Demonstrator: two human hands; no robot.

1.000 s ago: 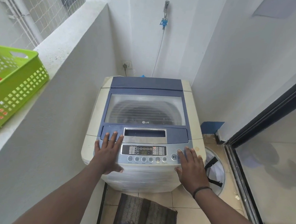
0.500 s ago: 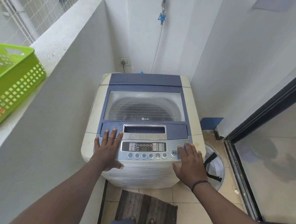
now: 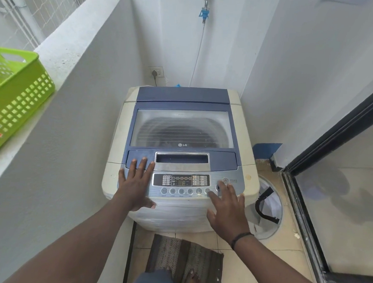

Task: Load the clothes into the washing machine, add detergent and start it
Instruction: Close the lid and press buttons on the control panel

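A top-loading washing machine (image 3: 123,141) with a blue frame stands in the corner, its clear lid (image 3: 182,127) down. The control panel (image 3: 180,180) at the front has a lit display and a row of round buttons. My left hand (image 3: 135,183) lies flat and open on the panel's left end, fingers reaching the lid's edge. My right hand (image 3: 228,206) rests open on the panel's right end, its fingertips on the buttons beside the power button (image 3: 225,180). A green plastic basket (image 3: 14,100) sits on the ledge at the left, something orange-red just showing inside.
A white half wall (image 3: 80,72) runs along the left. A sliding glass door (image 3: 336,196) with a dark frame is on the right. Beside the machine stands a round white laundry hamper (image 3: 269,204). A striped mat (image 3: 184,258) lies under my feet. The wall socket (image 3: 156,71) and water hose (image 3: 198,53) are behind.
My right hand has slid left and down along the panel, uncovering the power button, and its fingertips now touch the right-hand buttons. The display has lit up. My left hand stays put.
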